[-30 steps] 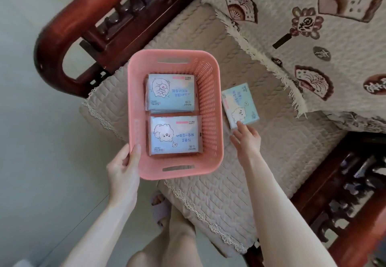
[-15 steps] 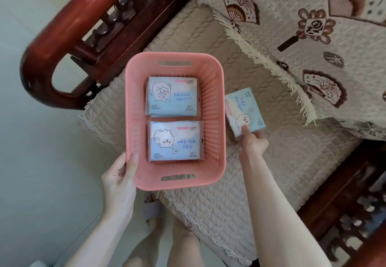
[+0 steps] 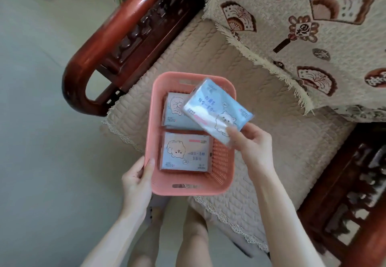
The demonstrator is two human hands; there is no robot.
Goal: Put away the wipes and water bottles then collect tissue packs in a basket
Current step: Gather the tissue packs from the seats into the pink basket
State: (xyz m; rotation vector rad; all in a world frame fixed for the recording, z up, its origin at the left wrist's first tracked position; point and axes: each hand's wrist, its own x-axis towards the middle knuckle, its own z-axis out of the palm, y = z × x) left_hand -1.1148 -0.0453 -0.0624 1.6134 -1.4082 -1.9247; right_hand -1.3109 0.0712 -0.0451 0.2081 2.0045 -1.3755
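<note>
Step in hand: You are on the last part of the task, collecting tissue packs. No wipes or water bottles are in view.
Basket: The pink basket [image 3: 189, 190] sits on the quilted seat cushion [image 3: 282, 141] beside the wooden armrest [image 3: 117, 36]. Its near left corner is at or over the cushion's front edge.
Packs already in: Two lie flat on the basket floor, the far pack [image 3: 175, 110] and the near pack [image 3: 184, 153]. They are side by side and cover most of the floor.
Held tissue pack: The held tissue pack [image 3: 213, 107] hangs tilted over the basket's far right corner and appears not yet set down.
Right hand: Your right hand [image 3: 252, 143] pinches the pack's near corner, thumb on top and fingers underneath. The thumb is blurred.
Left hand: Your left hand [image 3: 136, 180] grips the basket's near left corner, thumb over the rim and fingers curled outside.
Next move: Lower the pack flat onto the two below, since little bare floor is left, then release. Hold the basket firm with your left hand so it does not slide off the cushion.
</note>
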